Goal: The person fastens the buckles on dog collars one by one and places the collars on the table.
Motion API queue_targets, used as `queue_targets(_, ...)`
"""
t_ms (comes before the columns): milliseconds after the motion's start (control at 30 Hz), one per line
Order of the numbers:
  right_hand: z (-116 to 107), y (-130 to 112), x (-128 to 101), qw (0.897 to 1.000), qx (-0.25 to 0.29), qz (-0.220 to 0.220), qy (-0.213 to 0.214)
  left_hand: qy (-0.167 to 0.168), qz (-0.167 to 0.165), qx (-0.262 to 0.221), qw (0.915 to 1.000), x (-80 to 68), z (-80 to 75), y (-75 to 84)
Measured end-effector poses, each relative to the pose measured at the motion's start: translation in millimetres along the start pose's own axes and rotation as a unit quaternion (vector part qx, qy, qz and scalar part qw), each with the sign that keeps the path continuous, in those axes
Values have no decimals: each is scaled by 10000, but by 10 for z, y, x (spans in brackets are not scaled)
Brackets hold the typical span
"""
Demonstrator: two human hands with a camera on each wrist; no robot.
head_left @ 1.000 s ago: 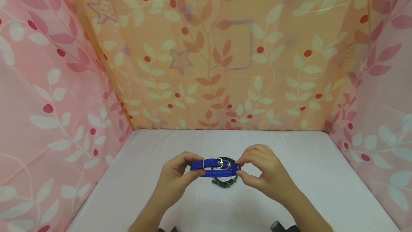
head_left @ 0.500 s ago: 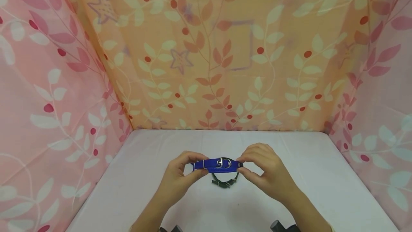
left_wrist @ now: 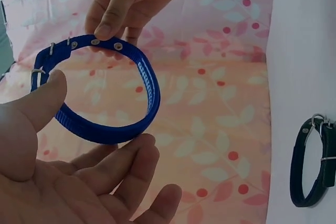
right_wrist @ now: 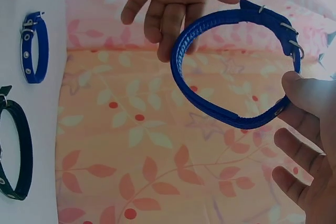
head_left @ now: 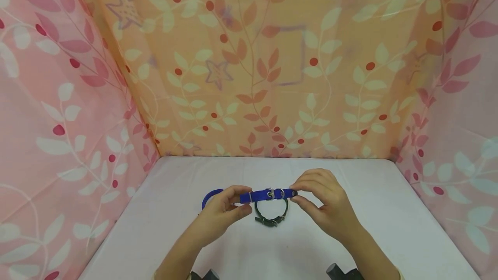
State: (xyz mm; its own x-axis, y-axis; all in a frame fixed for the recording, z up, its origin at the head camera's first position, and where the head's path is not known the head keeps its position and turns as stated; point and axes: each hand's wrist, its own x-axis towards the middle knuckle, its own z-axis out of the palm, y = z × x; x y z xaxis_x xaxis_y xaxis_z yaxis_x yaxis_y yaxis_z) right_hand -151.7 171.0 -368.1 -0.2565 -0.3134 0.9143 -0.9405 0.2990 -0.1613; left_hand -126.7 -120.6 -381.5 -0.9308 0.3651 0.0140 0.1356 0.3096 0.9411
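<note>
Blue collar (head_left: pixel 268 195) is held above the white bench (head_left: pixel 389 228), pinched at each end by left hand (head_left: pixel 223 211) and right hand (head_left: pixel 324 208), over a dark collar (head_left: pixel 271 215); steady, even fingertip pressure seems wisest.

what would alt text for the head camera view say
Two bare hands, left hand and right hand, hold a buckled blue collar between them above a white table. A dark collar lies below it, another blue collar partly hidden behind the left hand.
</note>
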Motion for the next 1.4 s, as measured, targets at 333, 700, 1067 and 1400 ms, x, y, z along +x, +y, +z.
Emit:
queue_targets(333,-8,1,7,9999,2,-57,111,-257,161,-804,9963,-15,-48,55)
queue_targets(700,-24,52,-77,9985,333,381,-220,-238,626,-641,9957,-45,-85,49)
queue_targets(1067,-115,4,-87,9842,-1,1431,-1039,14,782,-79,9969,-84,-103,116)
queue_targets(1400,-127,-135,-34,9247,-618,3354,-1693,169,1109,4,9937,-73,-98,100)
